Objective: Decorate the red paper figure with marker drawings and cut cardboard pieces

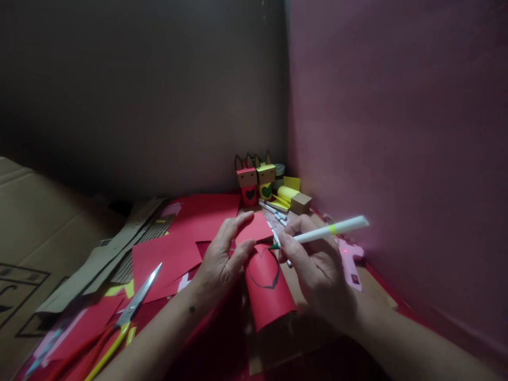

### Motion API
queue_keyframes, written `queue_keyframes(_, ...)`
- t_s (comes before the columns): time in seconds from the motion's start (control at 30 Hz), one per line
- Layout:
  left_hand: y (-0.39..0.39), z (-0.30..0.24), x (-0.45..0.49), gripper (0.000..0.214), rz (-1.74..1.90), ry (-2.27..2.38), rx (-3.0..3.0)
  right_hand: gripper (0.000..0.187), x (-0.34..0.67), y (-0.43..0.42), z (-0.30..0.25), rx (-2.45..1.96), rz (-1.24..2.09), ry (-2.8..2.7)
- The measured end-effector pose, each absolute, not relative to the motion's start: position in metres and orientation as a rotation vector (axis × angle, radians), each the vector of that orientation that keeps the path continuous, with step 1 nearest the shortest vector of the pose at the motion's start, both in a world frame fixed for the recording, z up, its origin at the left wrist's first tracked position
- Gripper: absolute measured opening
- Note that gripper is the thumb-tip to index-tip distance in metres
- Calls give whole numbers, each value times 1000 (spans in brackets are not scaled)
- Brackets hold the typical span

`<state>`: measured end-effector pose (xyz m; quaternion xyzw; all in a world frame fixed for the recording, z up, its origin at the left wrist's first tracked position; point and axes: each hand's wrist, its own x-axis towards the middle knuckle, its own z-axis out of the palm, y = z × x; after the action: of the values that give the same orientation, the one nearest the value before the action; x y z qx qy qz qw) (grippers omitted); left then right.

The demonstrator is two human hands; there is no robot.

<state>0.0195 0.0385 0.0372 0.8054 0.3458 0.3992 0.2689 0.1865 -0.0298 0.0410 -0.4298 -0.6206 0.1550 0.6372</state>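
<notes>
Pink wall [397,132]: frame right
Right grip [317,259]: pinching marker [333,229]
Left grip [224,248]: spread, holding red box [254,226]
Heart [270,287]: we may skew it if the tube [270,307] (round) rolls

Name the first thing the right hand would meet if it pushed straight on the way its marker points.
Most likely the red tube: the green tip of the marker in the right hand sits at the heart outline drawn on it, though whether they touch is unclear.
</notes>
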Motion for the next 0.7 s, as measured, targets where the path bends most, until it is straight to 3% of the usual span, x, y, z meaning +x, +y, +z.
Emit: queue_keyframes(0.7,38,37,20,46,1085,936,2156,18,186,-33,42,-987,351,-1445)
